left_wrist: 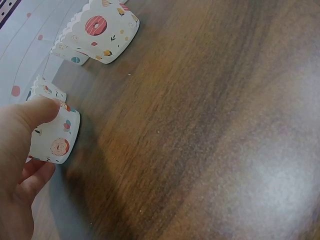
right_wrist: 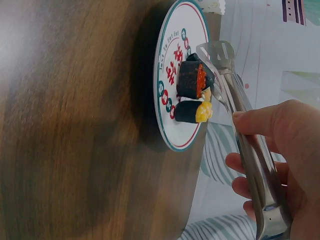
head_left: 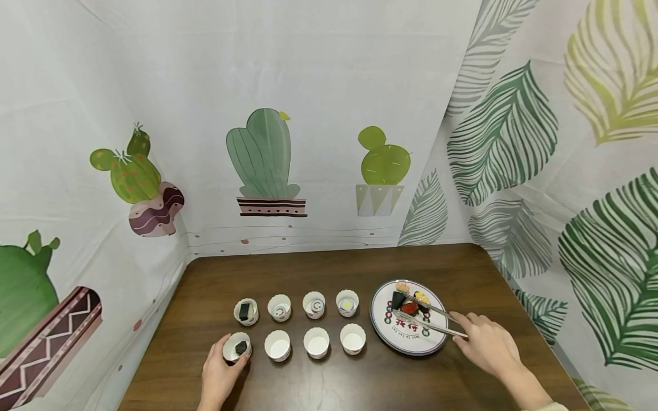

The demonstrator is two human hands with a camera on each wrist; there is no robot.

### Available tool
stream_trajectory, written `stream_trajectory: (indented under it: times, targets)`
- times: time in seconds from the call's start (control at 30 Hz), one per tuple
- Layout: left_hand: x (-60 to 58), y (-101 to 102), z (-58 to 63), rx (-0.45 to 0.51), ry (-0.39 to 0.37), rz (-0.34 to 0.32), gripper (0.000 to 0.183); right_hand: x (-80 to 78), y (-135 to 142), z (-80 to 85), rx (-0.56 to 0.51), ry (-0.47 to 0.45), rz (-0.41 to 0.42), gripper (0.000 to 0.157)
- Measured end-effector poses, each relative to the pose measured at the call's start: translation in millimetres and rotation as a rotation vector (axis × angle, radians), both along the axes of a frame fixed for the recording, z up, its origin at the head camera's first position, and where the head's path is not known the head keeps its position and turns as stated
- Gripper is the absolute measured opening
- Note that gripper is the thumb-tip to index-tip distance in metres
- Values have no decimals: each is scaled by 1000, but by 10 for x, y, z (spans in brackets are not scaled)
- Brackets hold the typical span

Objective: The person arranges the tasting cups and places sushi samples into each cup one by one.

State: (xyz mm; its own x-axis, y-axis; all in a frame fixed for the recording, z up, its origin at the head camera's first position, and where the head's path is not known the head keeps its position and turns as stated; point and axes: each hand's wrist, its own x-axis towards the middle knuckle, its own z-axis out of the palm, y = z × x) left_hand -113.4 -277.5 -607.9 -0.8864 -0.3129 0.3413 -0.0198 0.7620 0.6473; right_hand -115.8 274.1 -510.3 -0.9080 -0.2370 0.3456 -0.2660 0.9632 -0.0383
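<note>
My left hand grips a white paper baking cup at the front left of the table, thumb on one side and fingers round the other. A small black-wrapped piece lies inside that cup. Metal tongs are held in my right hand, their ends spread over a round plate. On the plate sit sushi pieces: one topped with red roe, one topped with yellow, a black-wrapped one and a pale orange one. The tong ends overlap the black-wrapped piece; I cannot tell whether they pinch it.
Two rows of paper cups stand left of the plate. The back-left cup holds a black-banded piece; other back cups, like the one nearest the plate, hold small round patterned pieces. Printed cloth hangs behind the brown wooden table.
</note>
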Motion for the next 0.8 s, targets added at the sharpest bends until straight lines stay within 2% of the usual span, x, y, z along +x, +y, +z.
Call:
stream_trajectory:
  times: [0.27,0.8]
  targets:
    - [0,-1,-3,-10,16,-2,65,-7,65,-7,23,-14,-7,49]
    - [1,-3,4,0,-10,-1,65,-28,108,7,54,-88,-15,46]
